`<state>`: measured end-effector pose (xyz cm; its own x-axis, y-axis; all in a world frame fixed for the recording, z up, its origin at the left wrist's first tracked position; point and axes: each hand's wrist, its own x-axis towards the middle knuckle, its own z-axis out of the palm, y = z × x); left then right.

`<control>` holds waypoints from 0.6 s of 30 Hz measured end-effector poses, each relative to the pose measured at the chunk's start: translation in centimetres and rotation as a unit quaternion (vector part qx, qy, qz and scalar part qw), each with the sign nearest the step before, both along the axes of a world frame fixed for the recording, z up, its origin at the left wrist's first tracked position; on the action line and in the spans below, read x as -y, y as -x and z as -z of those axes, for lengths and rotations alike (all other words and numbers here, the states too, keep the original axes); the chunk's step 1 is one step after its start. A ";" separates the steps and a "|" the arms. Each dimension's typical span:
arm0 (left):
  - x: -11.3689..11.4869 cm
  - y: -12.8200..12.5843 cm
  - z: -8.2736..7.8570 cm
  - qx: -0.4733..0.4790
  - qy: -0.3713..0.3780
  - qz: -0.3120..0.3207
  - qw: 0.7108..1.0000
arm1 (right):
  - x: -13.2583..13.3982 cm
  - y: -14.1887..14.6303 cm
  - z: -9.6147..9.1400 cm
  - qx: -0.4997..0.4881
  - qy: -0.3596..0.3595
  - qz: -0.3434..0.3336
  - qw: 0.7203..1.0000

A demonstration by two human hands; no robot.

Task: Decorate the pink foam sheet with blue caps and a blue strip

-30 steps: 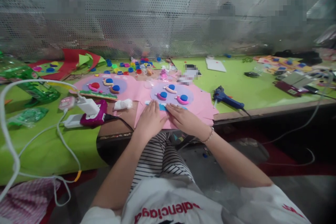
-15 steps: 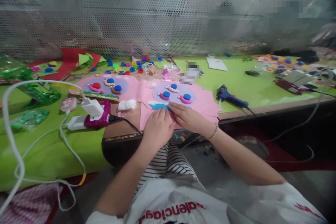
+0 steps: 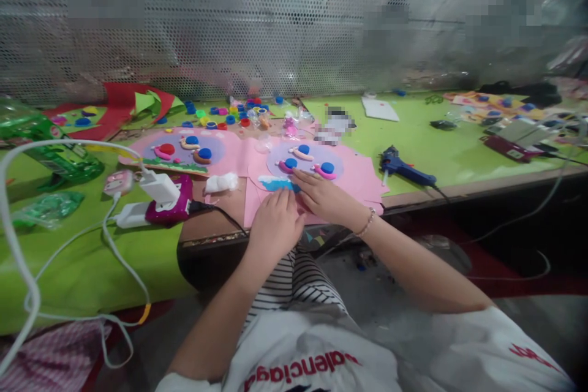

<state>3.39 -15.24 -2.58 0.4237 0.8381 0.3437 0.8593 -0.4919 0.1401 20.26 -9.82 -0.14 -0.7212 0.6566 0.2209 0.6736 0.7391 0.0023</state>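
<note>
A pink foam sheet (image 3: 356,174) lies at the table's front edge, with a lilac oval and three little snails with blue caps (image 3: 303,150) on it. A blue wavy strip (image 3: 278,184) runs along the oval's lower edge. My left hand (image 3: 275,226) lies on the pink sheet with its fingers together, fingertips at the strip. My right hand (image 3: 324,196) rests flat with fingers stretched out, pressing on the strip's right end below the snails.
A second finished snail picture (image 3: 184,150) lies to the left, with loose coloured caps (image 3: 225,116) behind. A blue glue gun (image 3: 404,168) sits to the right. A purple glue gun (image 3: 168,202), a white plug and cables lie at left. A perforated metal screen stands behind.
My left hand has slid back toward me and uncovered the blue strip. My right hand has shifted slightly right along it. The view has shifted a little.
</note>
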 end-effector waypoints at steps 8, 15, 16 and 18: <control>0.0 0.0 0.2 0.009 -0.026 0.032 0.999 | -0.3 -1.9 0.3 -0.015 0.001 -0.060 0.998; -0.1 0.1 -0.2 0.008 0.000 0.043 0.999 | -1.4 -1.6 -0.3 0.001 0.022 -0.059 0.998; -0.1 0.1 -0.2 0.011 0.006 0.039 0.999 | -1.6 -1.6 -0.6 0.003 0.022 -0.064 0.998; -0.1 0.0 -0.2 0.013 0.012 0.034 0.999 | -1.9 -1.7 -1.0 0.005 0.017 -0.076 0.997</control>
